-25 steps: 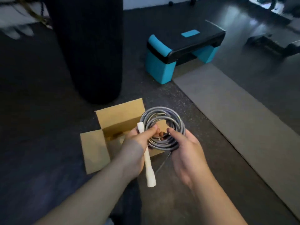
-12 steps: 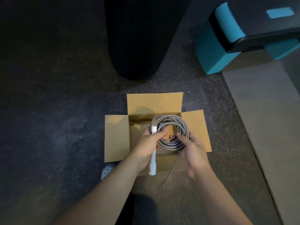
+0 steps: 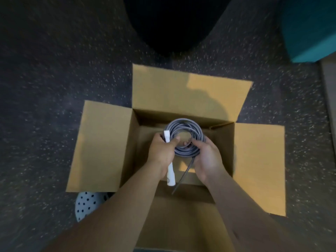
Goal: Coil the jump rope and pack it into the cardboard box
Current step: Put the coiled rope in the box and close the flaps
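Observation:
The grey jump rope [image 3: 183, 125] is wound into a round coil and held over the open cardboard box [image 3: 183, 91], whose four flaps lie spread outward. My left hand [image 3: 161, 151] grips the rope's white handle [image 3: 171, 176] together with the coil's left side; the handle sticks out above and below my fist. Holding the coil's lower right side is my right hand [image 3: 207, 157]. A loose grey rope end hangs down between my wrists. The coil sits inside the box opening, above its bottom.
The box stands on dark speckled rubber flooring [image 3: 45, 88]. A large black rounded object [image 3: 174, 20] rises just beyond the box. A teal block [image 3: 311, 30] is at the top right. A white perforated shoe [image 3: 87, 204] shows under the left flap.
The view has tilted down and closed in on the box. Both hands have carried the coil from above the near edge down into the box opening.

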The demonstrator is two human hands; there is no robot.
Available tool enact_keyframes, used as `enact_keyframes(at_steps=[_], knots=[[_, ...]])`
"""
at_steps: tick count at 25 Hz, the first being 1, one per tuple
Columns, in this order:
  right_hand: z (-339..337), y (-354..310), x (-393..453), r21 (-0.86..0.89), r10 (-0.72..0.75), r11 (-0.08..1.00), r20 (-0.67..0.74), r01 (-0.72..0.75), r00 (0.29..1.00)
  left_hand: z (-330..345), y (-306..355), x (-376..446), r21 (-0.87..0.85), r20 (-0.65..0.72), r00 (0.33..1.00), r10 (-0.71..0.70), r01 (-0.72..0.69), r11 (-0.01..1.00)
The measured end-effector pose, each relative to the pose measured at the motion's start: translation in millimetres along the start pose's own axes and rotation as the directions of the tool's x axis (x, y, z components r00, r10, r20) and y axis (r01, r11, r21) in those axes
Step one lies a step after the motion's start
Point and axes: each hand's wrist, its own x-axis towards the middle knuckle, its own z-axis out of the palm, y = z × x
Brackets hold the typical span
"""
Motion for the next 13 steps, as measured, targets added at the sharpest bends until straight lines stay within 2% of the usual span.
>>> enact_keyframes(at_steps=[2,3,5,6,9,10,11,12,13], knots=[[-9,17,41,-0.113,0.000,0.994,-0.033,-0.004,0.999,15,-20,36,0.104,-0.052,0.998,0.041,-0.035,0.994],[-13,24,60,-0.267,-0.047,0.963,-0.045,0.033,0.998,19,-28,53,0.158,-0.072,0.996,0.057,-0.045,0.986],[-19,39,87,-0.622,-0.189,0.770,-0.012,0.141,0.982,24,-43,75,0.327,-0.106,0.989,0.106,-0.066,0.943],[-20,46,95,-0.738,-0.246,0.651,0.019,0.180,0.969,25,-49,82,0.417,-0.121,0.982,0.148,-0.085,0.905],[-16,58,99,-0.924,-0.369,0.325,0.073,0.202,0.927,21,-59,87,0.615,-0.163,0.929,0.333,-0.168,0.770],[-13,60,98,-0.950,-0.403,0.247,0.080,0.192,0.912,19,-61,88,0.688,-0.175,0.906,0.386,-0.168,0.706],[-9,60,96,-0.953,-0.423,0.226,0.090,0.201,0.902,18,-63,88,0.739,-0.182,0.888,0.422,-0.159,0.654],[-5,62,94,-0.941,-0.419,0.257,0.097,0.220,0.903,16,-65,88,0.742,-0.197,0.884,0.424,-0.148,0.654],[-2,64,92,-0.922,-0.405,0.306,0.098,0.235,0.909,14,-65,88,0.701,-0.211,0.894,0.395,-0.144,0.699]])
